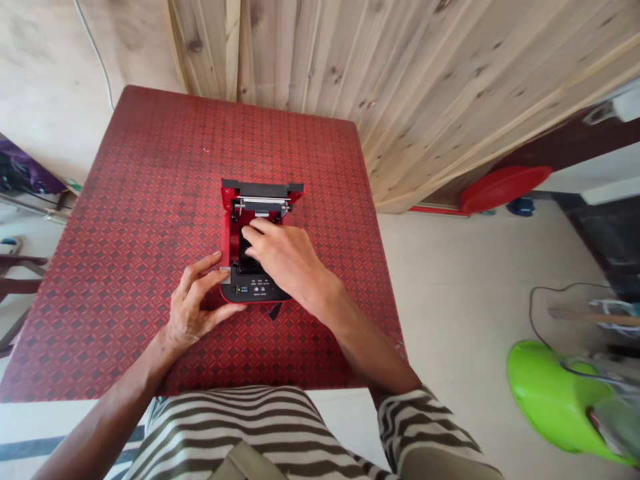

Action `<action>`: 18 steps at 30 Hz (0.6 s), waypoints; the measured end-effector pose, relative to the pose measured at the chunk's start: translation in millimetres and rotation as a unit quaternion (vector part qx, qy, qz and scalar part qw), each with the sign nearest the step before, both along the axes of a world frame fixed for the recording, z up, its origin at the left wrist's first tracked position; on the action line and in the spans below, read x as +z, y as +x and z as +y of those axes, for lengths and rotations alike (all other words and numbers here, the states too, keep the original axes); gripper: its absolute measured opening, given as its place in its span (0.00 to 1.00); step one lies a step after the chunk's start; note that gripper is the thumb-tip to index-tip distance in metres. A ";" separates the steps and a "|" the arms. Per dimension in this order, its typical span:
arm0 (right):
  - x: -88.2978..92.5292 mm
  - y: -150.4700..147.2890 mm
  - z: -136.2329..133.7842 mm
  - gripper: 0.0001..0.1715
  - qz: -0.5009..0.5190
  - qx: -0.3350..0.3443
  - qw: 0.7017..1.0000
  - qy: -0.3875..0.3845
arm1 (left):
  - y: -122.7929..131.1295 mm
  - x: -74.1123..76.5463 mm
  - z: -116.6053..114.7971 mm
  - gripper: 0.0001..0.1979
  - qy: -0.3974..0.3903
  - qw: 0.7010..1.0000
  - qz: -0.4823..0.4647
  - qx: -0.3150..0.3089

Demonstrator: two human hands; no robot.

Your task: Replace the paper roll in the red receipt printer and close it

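Observation:
A red and black label printer (257, 285) lies on the table in front of me, its lid (263, 189) raised at the far side. Small buttons and printed marks show on its black front panel. My left hand (195, 297) steadies the printer's near left corner, with fingers along the left side and thumb at the front edge. A small grey patch shows by those fingertips. My right hand (285, 257) reaches into the open compartment from the right. Its fingers are bent, and whatever lies under them is hidden. A short black piece (274, 311) sticks out below the front edge.
The table (200, 140) has a red patterned cover. A wooden plank wall (310, 60) rises behind it. On the floor to the right are a green plastic stool or basin (545, 393) and cables. A red round object (505, 189) leans farther back.

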State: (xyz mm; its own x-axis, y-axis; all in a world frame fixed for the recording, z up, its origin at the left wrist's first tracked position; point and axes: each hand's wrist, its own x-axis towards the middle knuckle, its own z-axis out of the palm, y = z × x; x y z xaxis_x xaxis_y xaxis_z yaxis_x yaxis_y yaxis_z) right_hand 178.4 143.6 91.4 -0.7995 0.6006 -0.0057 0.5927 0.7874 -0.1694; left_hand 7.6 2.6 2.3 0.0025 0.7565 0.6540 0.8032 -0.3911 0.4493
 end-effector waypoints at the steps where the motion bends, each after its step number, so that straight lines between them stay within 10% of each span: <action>1: 1.8 -7.7 2.3 0.12 -0.029 0.003 1.000 -0.003 | 0.0 -0.3 -0.1 0.34 -0.003 1.000 -0.001 0.001; 12: 4.0 -18.8 7.5 0.16 -0.055 0.037 0.998 0.019 | 1.4 -2.2 0.5 0.31 0.001 1.000 -0.006 -0.014; 18: 16.8 22.9 0.8 0.09 0.137 0.034 0.989 -0.047 | 1.7 -1.0 0.9 0.31 -0.001 1.000 -0.006 -0.010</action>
